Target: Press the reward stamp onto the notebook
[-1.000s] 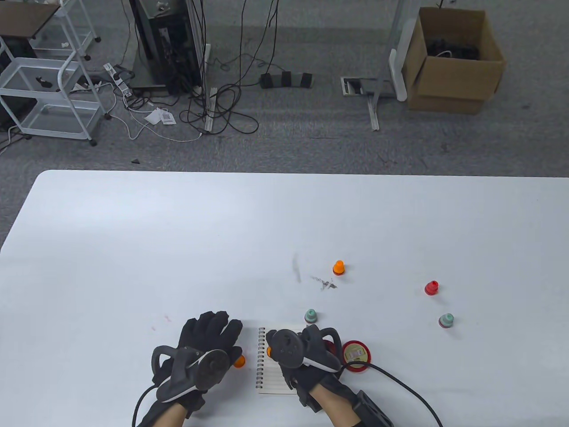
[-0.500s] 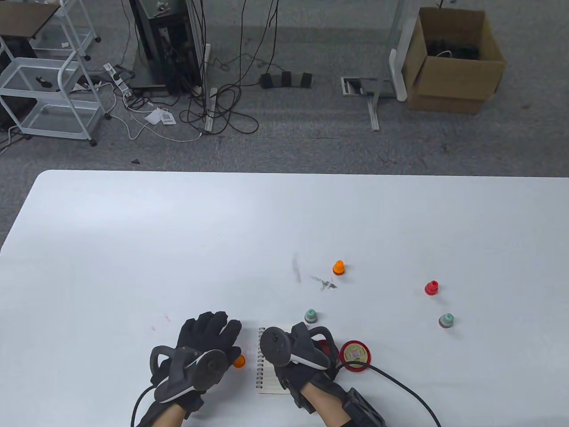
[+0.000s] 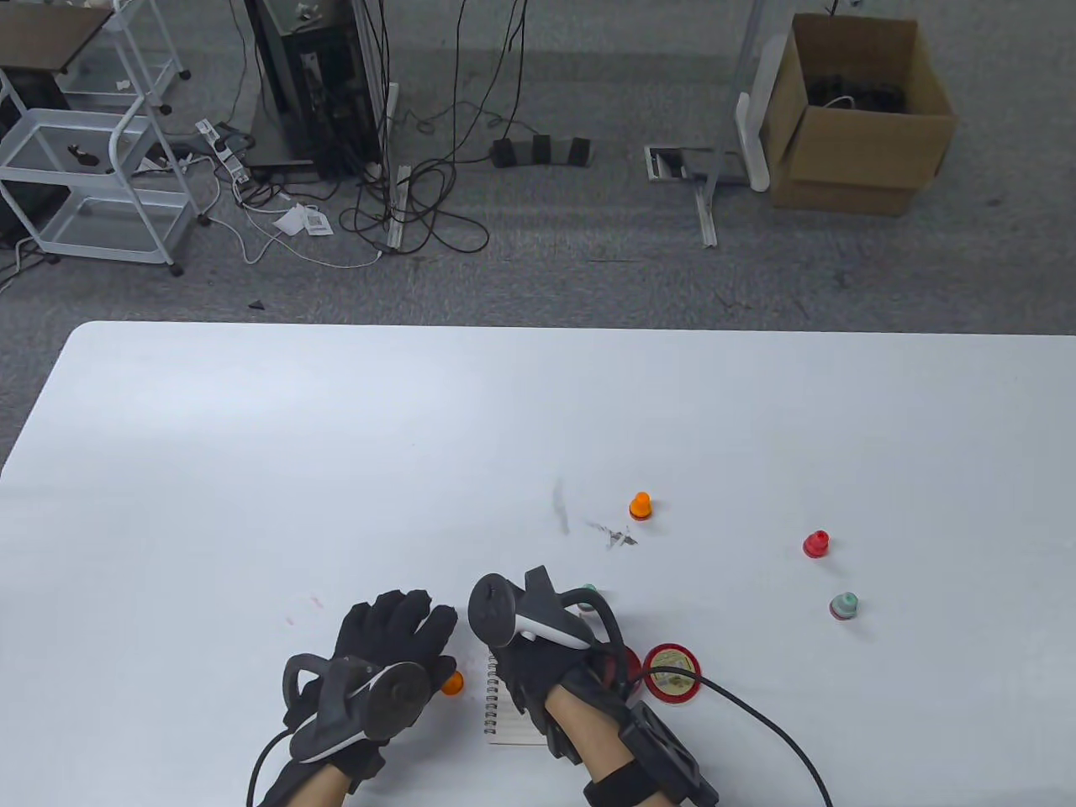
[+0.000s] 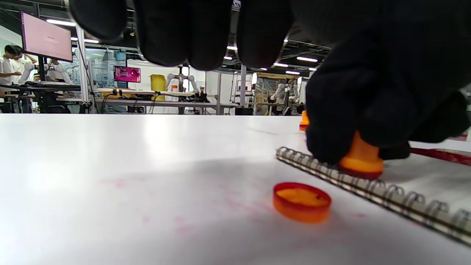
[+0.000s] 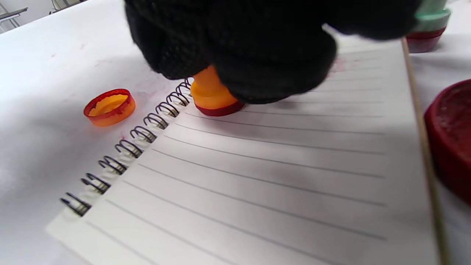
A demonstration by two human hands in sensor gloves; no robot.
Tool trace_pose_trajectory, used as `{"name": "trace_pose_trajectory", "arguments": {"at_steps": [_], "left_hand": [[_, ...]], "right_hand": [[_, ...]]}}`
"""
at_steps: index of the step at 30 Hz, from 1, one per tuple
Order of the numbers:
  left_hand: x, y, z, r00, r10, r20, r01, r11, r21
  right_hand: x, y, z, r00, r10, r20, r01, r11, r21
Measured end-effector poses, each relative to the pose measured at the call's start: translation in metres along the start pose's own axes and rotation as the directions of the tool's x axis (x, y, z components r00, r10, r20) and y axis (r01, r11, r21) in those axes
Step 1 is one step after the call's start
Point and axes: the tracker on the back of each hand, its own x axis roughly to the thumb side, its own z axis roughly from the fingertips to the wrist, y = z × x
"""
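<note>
My right hand (image 3: 538,664) grips a small orange stamp (image 5: 211,95) with curled fingers. The stamp's dark red base sits on the lined page of the spiral notebook (image 5: 276,176), close to the wire binding near the page's far left corner. From the left wrist view the same stamp (image 4: 362,158) stands upright on the page under my right hand (image 4: 386,84). Its orange cap (image 3: 453,683) lies open side up on the table between the notebook (image 3: 504,723) and my left hand (image 3: 391,630). That hand lies open on the table, holding nothing.
A round red ink pad (image 3: 671,671) sits just right of the notebook. Other small stamps stand on the white table: an orange one (image 3: 640,505), a red one (image 3: 815,544), a green one (image 3: 843,605), and another green one (image 3: 588,590) half hidden behind my right tracker.
My right hand has shifted up and to the left over the notebook, its tracker tilting further away. The left hand and the orange cap have stayed put.
</note>
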Motion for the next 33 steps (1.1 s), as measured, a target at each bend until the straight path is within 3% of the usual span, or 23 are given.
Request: {"name": "trace_pose_trajectory", "arguments": {"at_steps": [10, 33], "left_hand": [[0.0001, -0.0001, -0.0002, 1.0, 0.0, 0.001, 0.0, 1.0, -0.011], [0.0028, -0.0002, -0.0015, 1.0, -0.012, 0.008, 0.012, 0.999, -0.035]], "right_hand": [[-0.0004, -0.0018, -0.0018, 1.0, -0.006, -0.009, 0.006, 0.999, 0.039], [0.0069, -0.001, -0.0004, 0.997, 0.074, -0.012, -0.074, 0.997, 0.024]]}}
